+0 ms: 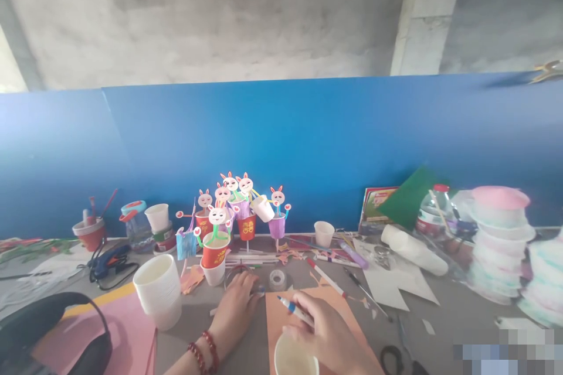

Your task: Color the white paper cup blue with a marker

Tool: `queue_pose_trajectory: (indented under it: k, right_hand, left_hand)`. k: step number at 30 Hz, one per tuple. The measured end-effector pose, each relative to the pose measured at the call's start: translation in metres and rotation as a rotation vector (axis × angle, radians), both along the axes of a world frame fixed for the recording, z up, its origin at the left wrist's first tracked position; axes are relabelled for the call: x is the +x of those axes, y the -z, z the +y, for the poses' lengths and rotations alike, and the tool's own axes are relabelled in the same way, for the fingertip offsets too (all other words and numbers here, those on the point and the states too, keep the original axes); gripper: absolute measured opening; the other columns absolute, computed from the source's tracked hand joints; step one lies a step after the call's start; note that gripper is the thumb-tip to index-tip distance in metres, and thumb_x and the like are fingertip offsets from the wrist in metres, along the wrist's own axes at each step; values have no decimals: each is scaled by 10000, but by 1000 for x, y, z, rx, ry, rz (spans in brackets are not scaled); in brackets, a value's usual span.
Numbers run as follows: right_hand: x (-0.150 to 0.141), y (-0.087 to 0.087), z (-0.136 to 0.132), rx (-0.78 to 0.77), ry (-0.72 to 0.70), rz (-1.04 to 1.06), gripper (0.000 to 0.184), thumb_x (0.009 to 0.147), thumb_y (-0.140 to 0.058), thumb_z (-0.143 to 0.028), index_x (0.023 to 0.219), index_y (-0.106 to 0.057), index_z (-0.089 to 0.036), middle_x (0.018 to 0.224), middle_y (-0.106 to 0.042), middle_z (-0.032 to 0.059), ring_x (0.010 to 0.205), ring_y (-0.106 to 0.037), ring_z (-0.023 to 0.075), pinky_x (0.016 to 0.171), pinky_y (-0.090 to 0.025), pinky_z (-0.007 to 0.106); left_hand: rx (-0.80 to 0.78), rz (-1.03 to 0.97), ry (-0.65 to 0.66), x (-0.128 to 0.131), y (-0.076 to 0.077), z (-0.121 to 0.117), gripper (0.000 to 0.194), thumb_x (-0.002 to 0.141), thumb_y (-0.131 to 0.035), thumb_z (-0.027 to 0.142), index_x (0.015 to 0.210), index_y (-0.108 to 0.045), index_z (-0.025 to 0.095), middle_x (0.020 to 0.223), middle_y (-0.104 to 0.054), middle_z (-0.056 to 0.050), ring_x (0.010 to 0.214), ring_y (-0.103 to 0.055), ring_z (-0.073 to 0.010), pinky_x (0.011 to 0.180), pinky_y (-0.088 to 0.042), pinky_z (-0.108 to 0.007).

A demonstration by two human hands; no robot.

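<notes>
My right hand [328, 328] is closed on a white marker with a blue band [297, 310], its blue tip pointing up and left. Just below it, a white paper cup [297, 357] is cut off by the bottom edge, and my fingers overlap its rim; whether they grip it I cannot tell. Both are over an orange paper sheet [275, 319]. My left hand [240, 302] lies low over the table, fingers curled, with a small blue-and-white marker cap [260, 290] at the thumb and fingertips. A tape roll [277, 280] sits just beyond.
Paper-cup rabbit figures [216, 240] stand in a group ahead. Stacked white cups [158, 290], pink paper [127, 328] and headphones [97, 351] are at left. Rightward are scissors [402, 357], white paper scraps [391, 287] and a tall cup stack [501, 246]. A blue panel [308, 140] rises behind.
</notes>
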State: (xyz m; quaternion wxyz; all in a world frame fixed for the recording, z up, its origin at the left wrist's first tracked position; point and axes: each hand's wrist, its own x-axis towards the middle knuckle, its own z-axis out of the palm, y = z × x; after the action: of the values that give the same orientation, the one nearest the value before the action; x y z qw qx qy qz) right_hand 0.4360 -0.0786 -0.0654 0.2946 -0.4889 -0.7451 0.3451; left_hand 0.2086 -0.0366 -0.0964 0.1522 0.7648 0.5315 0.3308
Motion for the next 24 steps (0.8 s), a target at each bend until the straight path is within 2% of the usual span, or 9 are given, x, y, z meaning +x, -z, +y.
queue_pose_trajectory:
  k: [3,5,7,11,14,17,20,22,24]
  right_hand:
    - [-1,1,0,-38,-57,78,118,737,-585,-199,779,-478,-227,768,-501,-47,677,-460,111,630,-395,166]
    - [-2,2,-1,-23,-60,76,115,711,-592,-172,769,-507,-222,748,-528,-50,653,-466,106,618,-399,161]
    - [-4,4,-2,17,-47,72,92,719,-590,-165,734,-518,-220,672,-500,-64,614,-451,104,598,-395,164]
    - [-10,6,-4,54,-20,216,50,812,-561,-235,766,-545,-222,647,-458,-66,586,-440,114,567,-391,185]
    - [-15,5,-6,-1,-28,332,132,891,-542,-344,830,-545,-226,662,-443,-65,578,-429,119,539,-374,197]
    - [-15,5,-6,-19,28,378,302,976,-457,-481,808,-501,-234,640,-407,-69,554,-405,121,529,-369,213]
    - [-11,10,-4,43,138,380,404,1008,-374,-547,815,-534,-230,648,-455,-48,574,-460,138,573,-419,235]
    - [-9,12,-4,66,154,377,381,1002,-398,-550,1033,-607,-233,711,-527,-26,629,-529,158,610,-465,248]
    - [-9,14,-5,71,130,388,412,1000,-430,-539,1281,-543,-260,783,-577,-13,666,-574,165,646,-501,263]
  left_hand:
    - [15,-14,75,-7,13,-11,353,846,-442,150,1144,-626,184,1208,-662,-161,1187,-579,-306,1016,-453,-485]
    - [-8,-85,199,-12,24,-22,544,745,-473,75,1255,-592,225,1321,-626,-126,1287,-529,-283,1093,-406,-469]
    - [-111,-209,322,-13,32,-36,737,655,-576,65,1364,-541,263,1452,-553,-104,1389,-443,-316,1163,-326,-486]
    - [-402,-535,337,0,20,-62,923,639,-829,177,1477,-452,267,1526,-494,-121,1426,-402,-374,1183,-271,-474]
    - [-564,-822,460,15,-2,-73,860,748,-812,337,1498,-403,237,1491,-526,-144,1384,-461,-356,1141,-317,-460]
    - [-712,-1000,581,20,-11,-76,745,764,-803,436,1414,-508,222,1379,-615,-146,1297,-538,-358,1040,-399,-437]
    - [-854,-1146,488,17,-2,-74,602,769,-795,460,1287,-612,214,1147,-722,-121,1103,-657,-329,861,-454,-369]
    - [-920,-1232,424,13,7,-74,570,767,-799,449,1258,-625,218,1039,-739,-100,999,-693,-299,783,-448,-332]
    - [-938,-1293,390,11,15,-73,580,750,-812,440,1250,-626,213,975,-741,-93,942,-703,-283,757,-446,-320]
